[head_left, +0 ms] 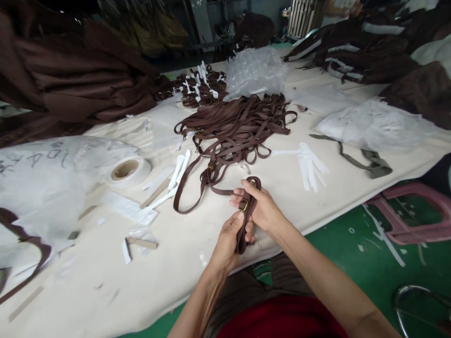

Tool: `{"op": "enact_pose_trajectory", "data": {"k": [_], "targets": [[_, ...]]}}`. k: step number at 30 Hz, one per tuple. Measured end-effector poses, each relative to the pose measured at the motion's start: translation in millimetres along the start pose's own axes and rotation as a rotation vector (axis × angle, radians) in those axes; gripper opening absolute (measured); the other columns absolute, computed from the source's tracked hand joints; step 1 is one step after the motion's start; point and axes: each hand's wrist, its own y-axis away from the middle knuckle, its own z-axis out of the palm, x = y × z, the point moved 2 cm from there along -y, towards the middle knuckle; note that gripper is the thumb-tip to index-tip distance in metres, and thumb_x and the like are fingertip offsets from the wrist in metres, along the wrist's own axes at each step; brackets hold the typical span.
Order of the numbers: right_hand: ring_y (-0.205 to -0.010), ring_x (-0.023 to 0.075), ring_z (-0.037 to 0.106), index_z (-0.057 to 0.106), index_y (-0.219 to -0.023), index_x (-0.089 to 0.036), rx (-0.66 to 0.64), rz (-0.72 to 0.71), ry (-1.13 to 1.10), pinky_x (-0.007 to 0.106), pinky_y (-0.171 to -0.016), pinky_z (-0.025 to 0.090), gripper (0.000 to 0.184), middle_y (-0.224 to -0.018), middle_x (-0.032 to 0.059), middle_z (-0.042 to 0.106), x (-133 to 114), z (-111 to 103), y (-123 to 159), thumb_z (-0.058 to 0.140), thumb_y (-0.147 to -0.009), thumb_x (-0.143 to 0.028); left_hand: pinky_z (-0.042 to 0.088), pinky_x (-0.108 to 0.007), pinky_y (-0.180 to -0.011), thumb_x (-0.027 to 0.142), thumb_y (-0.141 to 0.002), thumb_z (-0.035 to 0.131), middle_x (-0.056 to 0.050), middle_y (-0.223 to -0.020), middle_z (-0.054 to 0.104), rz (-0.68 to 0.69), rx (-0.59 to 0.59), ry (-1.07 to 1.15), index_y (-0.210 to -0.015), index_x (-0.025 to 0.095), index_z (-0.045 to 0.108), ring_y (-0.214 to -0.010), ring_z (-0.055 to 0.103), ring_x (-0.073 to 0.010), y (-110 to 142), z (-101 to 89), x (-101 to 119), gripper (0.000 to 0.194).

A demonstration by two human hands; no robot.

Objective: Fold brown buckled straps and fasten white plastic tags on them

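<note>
A folded brown strap (242,234) with a brass-coloured buckle is held between my two hands near the table's front edge. My left hand (230,234) grips its lower part, thumb just below the buckle. Around the upper loop, my right hand (262,204) has its thumb on top and fingers curled behind. From the bundle, a loose length (188,206) of the strap runs left across the table in a wide loop. Beyond my hands lies a heap of similar brown straps (236,122) with small metal fittings.
Left on the cream table (81,291) are a white tape roll (128,171), paper scraps and a plastic bag (45,183). White strips (312,166) and a grey-green strap (373,164) lie right. Bundled straps with white ties (202,84) sit behind. A pink stool (416,211) stands on the green floor.
</note>
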Motion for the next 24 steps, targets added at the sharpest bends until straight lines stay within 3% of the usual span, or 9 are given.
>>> {"op": "enact_pose_trajectory", "data": {"k": [4,8,11,14,16,18,21,24], "targets": [[-0.044,0.0044,0.041,0.042,-0.072,-0.022,0.018,-0.063,-0.12,0.02,-0.046,0.044,0.053,-0.051,-0.0127,0.043,2,2,-5,0.091,-0.058,-0.036,0.032,-0.017,-0.044,0.054,-0.072,0.077,0.007,-0.059,0.048,-0.064,0.054,0.075,-0.082,0.016,0.055,-0.043,0.031,-0.0033,0,7.0,-4,0.045],[-0.04,0.0025,0.032,0.036,-0.07,-0.022,0.021,-0.096,-0.135,0.016,-0.038,0.029,0.058,-0.05,-0.0138,0.037,2,-2,-7,0.09,-0.059,-0.041,0.039,-0.02,-0.049,0.052,-0.075,0.075,0.002,-0.071,0.058,-0.063,0.048,-0.019,-0.081,0.016,0.056,-0.052,0.046,-0.0067,6,12.2,-5,0.041],[-0.041,0.0031,0.033,0.038,-0.072,-0.023,-0.026,-0.118,-0.098,0.017,-0.039,0.029,0.056,-0.052,-0.0134,0.038,-2,-3,-7,0.088,-0.062,-0.044,0.031,-0.017,-0.044,0.048,-0.073,0.077,0.004,-0.072,0.055,-0.043,0.058,-0.037,-0.081,0.017,0.054,-0.048,0.039,-0.0042,6,17.3,-3,0.039],[-0.051,0.0077,0.05,0.049,-0.081,-0.022,-0.119,-0.149,0.044,0.021,-0.049,0.043,0.048,-0.064,-0.0071,0.055,-14,-8,-4,0.082,-0.068,-0.055,0.019,-0.016,-0.04,0.05,-0.073,0.076,0.007,-0.064,0.049,0.019,0.087,-0.114,-0.076,0.019,0.049,-0.043,0.027,-0.0024,1,15.7,7,0.041],[-0.065,0.0119,0.06,0.058,-0.09,-0.02,-0.145,-0.198,0.242,0.025,-0.059,0.05,0.047,-0.079,-0.0006,0.065,-28,-21,0,0.076,-0.072,-0.06,0.016,-0.017,-0.04,0.053,-0.076,0.071,0.008,-0.06,0.044,0.102,0.145,-0.23,-0.073,0.019,0.047,-0.042,0.023,-0.003,-4,5.8,16,0.042],[-0.07,0.0134,0.063,0.063,-0.093,-0.02,-0.084,-0.271,0.469,0.026,-0.064,0.05,0.044,-0.083,0.0013,0.067,-47,-45,1,0.075,-0.073,-0.056,0.018,-0.018,-0.041,0.055,-0.079,0.067,0.009,-0.057,0.039,0.21,0.236,-0.4,-0.071,0.02,0.048,-0.044,0.024,-0.0051,-10,-9.5,23,0.041],[-0.063,0.0131,0.059,0.065,-0.084,-0.02,0.134,-0.437,0.745,0.026,-0.061,0.047,0.033,-0.073,-0.0006,0.064,-86,-90,-2,0.074,-0.071,-0.048,0.03,-0.021,-0.048,0.054,-0.079,0.064,0.007,-0.057,0.04,0.358,0.334,-0.693,-0.071,0.02,0.053,-0.052,0.036,-0.0099,-18,-29.0,24,0.037],[-0.062,0.0137,0.055,0.062,-0.077,-0.021,0.33,-0.645,1.029,0.026,-0.06,0.044,0.022,-0.069,-0.0012,0.061,-127,-123,-8,0.06,-0.08,-0.042,0.038,-0.024,-0.058,0.055,-0.081,0.06,0.004,-0.064,0.049,0.426,0.332,-0.843,-0.078,0.021,0.059,-0.06,0.045,-0.0142,-23,-34.3,16,0.034]]}}
